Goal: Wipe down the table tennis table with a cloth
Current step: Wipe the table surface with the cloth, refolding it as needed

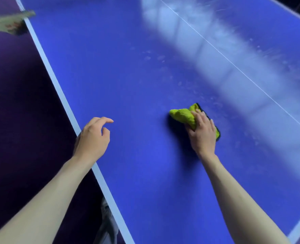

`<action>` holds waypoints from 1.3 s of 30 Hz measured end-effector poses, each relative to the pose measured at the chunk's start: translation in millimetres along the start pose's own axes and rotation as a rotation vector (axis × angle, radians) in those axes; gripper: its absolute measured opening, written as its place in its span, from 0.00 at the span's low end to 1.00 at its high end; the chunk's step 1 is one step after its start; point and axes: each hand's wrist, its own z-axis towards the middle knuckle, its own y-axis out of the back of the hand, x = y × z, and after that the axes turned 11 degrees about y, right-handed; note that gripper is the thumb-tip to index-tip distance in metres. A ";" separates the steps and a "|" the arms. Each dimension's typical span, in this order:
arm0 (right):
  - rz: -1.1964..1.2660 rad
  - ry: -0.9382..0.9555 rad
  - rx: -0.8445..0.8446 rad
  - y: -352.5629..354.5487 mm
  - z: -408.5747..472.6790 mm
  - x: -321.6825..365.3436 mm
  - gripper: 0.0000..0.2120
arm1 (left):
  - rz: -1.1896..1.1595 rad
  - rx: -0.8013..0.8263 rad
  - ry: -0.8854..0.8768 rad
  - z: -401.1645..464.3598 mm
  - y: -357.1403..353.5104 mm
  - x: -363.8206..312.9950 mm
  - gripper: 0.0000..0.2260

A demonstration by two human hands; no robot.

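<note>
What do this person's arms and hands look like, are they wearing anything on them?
Nothing is worn. The left hand and right hand are bare, without gloves, rings or a watch in view. Both forearms are uncovered too, with no sleeves showing up to the picture's lower edge.

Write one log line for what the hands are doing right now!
right hand: holds yellow-green cloth on blue table | left hand: empty, at white edge stripe | smudges: beyond cloth

Blue table [128, 67], green cloth [182, 115] on it.
</note>
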 end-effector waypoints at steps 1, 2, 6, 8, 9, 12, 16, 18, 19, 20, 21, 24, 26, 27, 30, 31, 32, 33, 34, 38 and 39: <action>-0.029 -0.134 -0.055 5.5 11.9 -14.1 0.26 | 0.005 0.002 -0.001 4.0 1.4 3.7 0.16; -0.052 -0.256 -0.108 9.3 22.0 -23.4 0.26 | 0.000 0.004 0.003 8.9 3.1 6.9 0.16; -0.085 -0.474 -0.187 6.3 42.4 -9.7 0.27 | -0.075 -0.024 0.040 24.9 12.0 13.4 0.16; -0.065 -0.395 -0.133 -9.4 39.5 26.2 0.29 | -0.099 -0.038 0.051 31.3 15.1 15.7 0.16; -0.056 -0.315 -0.095 -21.5 32.3 48.6 0.29 | -0.107 -0.035 0.054 35.1 16.0 16.5 0.16; -0.021 -0.052 -0.030 -61.0 1.7 128.9 0.30 | -0.125 -0.031 0.045 50.6 20.8 16.6 0.17; 0.058 0.304 0.142 -99.7 -43.8 241.1 0.28 | -0.140 -0.063 0.027 76.6 30.2 11.6 0.17; 0.092 0.477 0.211 -113.8 -55.9 275.7 0.26 | -0.138 -0.070 0.017 87.5 36.3 10.5 0.17; 0.092 0.549 0.251 -118.5 -58.2 282.8 0.27 | -0.132 -0.073 0.007 92.1 39.5 11.3 0.16; 0.084 0.613 0.290 -121.9 -56.5 282.4 0.28 | -0.128 -0.077 0.000 97.4 42.5 12.9 0.16; 0.079 0.664 0.315 -123.2 -51.3 276.0 0.28 | -0.125 -0.081 -0.004 103.1 45.2 15.0 0.16; 0.092 0.668 0.264 -116.8 -16.0 235.2 0.27 | -0.122 -0.086 -0.003 119.2 50.2 24.0 0.16; 0.106 0.489 0.142 -105.1 18.9 194.8 0.28 | -0.119 -0.090 0.016 126.3 51.9 31.0 0.17; 0.089 0.377 0.086 -97.0 37.1 170.6 0.28 | -0.117 -0.080 0.027 127.6 52.0 33.7 0.16; 0.004 0.039 -0.023 -67.4 92.3 96.3 0.28 | -0.110 -0.047 0.023 128.6 50.1 39.1 0.16; -0.017 -0.062 -0.044 -58.6 108.5 76.1 0.28 | -0.105 -0.043 0.021 129.6 49.5 41.2 0.16; -0.031 -0.163 -0.060 -52.2 122.5 61.7 0.27 | -0.103 -0.043 0.023 131.3 48.6 44.2 0.16; -0.038 -0.265 -0.095 -48.1 134.1 53.4 0.27 | -0.102 -0.038 0.024 133.8 47.5 46.9 0.16; -0.042 -0.368 -0.147 -47.3 142.2 51.9 0.26 | -0.105 -0.029 0.025 136.3 45.8 49.0 0.17; -0.028 -0.499 -0.192 -79.3 158.0 114.6 0.26 | -0.137 -0.018 0.062 143.1 42.3 53.0 0.18; -0.023 -0.415 -0.142 -91.2 155.3 138.7 0.27 | -0.145 -0.016 0.065 145.0 42.2 52.0 0.18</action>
